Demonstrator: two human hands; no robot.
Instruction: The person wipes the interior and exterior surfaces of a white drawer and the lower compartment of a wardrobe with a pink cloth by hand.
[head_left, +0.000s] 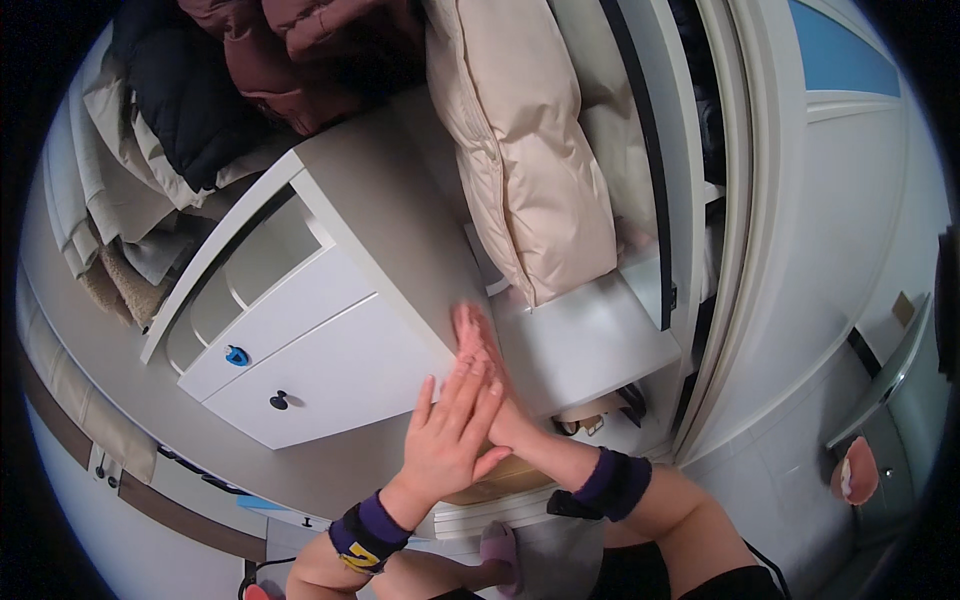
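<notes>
My left hand (450, 435) is spread with its back towards me, holding nothing that shows. Its fingertips overlap my right hand (474, 341) in the picture; whether the two touch I cannot tell. My right hand is seen edge-on and blurred, beside the front corner of a white drawer cabinet (337, 375), with no object visible in it. Just right of the hands is a glossy white shelf (585, 337). A cream puffer coat (525, 165) hangs over that shelf, its hem close to the surface.
A blue knob (236, 355) and a black knob (279, 400) stick out from the drawers. Dark red (315, 52) and black (180, 82) puffer jackets hang above the cabinet. Sandals (589, 420) lie under the shelf. A sliding door frame (739, 225) stands at the right.
</notes>
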